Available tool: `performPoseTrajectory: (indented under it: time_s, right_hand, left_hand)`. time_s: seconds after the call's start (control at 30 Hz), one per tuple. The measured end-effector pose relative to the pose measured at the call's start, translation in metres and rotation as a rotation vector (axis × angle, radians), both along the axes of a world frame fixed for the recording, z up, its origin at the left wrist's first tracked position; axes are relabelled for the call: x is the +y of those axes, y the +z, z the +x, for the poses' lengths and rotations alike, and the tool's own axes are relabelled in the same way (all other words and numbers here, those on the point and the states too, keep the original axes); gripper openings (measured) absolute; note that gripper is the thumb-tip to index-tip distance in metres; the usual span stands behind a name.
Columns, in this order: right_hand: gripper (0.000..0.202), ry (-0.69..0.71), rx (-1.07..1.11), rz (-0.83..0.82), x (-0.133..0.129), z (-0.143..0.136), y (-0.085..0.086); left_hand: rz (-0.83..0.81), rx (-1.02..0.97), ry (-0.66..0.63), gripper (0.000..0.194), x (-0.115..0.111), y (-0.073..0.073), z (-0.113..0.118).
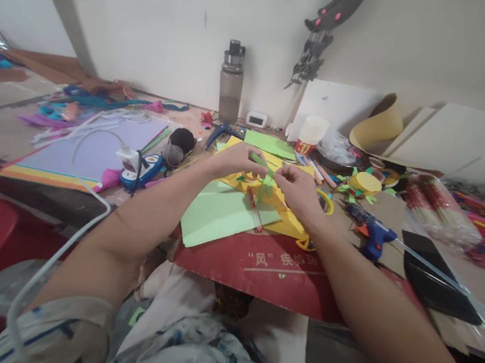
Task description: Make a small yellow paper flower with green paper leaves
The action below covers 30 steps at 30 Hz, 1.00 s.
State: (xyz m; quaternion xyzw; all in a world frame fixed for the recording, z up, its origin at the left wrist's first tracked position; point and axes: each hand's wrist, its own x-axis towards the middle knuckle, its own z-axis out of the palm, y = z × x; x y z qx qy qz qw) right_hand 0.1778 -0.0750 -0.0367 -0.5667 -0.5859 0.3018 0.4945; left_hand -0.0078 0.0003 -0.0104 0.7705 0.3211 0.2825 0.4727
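Observation:
Between my two hands, above the middle of the work surface, is a small green paper strip (261,163). My left hand (241,160) pinches its left end. The fingertips of my right hand (296,185) are closed at its other end. Below them lie yellow paper sheets (293,224), a light green sheet (215,216) and a red pen (254,208). Yellow-handled scissors (306,243) sit beside my right wrist, partly hidden by it. Smaller green pieces under my fingers are too blurred to make out.
A blue hot glue gun (374,234) lies to the right, near a yellow paper piece with green tabs (365,184). A water bottle (230,87) and paper cup (312,134) stand behind. At left are a power strip (141,171), a white cable (84,226) and purple paper (95,147).

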Motion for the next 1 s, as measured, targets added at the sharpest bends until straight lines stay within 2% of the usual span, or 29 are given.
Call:
performPoseTrajectory:
  time_s: [0.17, 0.37, 0.57, 0.87, 1.0]
  right_hand:
    - [0.016, -0.043, 0.045, 0.029, -0.001, -0.001, 0.002]
    - [0.014, -0.084, 0.202, 0.091, 0.004, 0.000, -0.001]
    - [0.013, -0.083, 0.267, 0.087, 0.004, -0.001, 0.000]
    - [0.016, -0.064, 0.240, 0.078, 0.004, -0.005, -0.004]
    - [0.028, 0.003, 0.104, 0.051, 0.002, 0.012, 0.010]
  left_hand:
    - [-0.020, -0.069, -0.013, 0.026, 0.001, -0.002, 0.003]
    - [-0.144, -0.262, -0.014, 0.027, -0.002, -0.008, 0.013]
    - [-0.314, -0.343, 0.000, 0.024, -0.014, -0.008, 0.024]
    - [-0.246, -0.331, 0.044, 0.026, -0.005, -0.019, 0.024]
    - [-0.231, -0.336, 0.069, 0.022, -0.002, -0.016, 0.023]
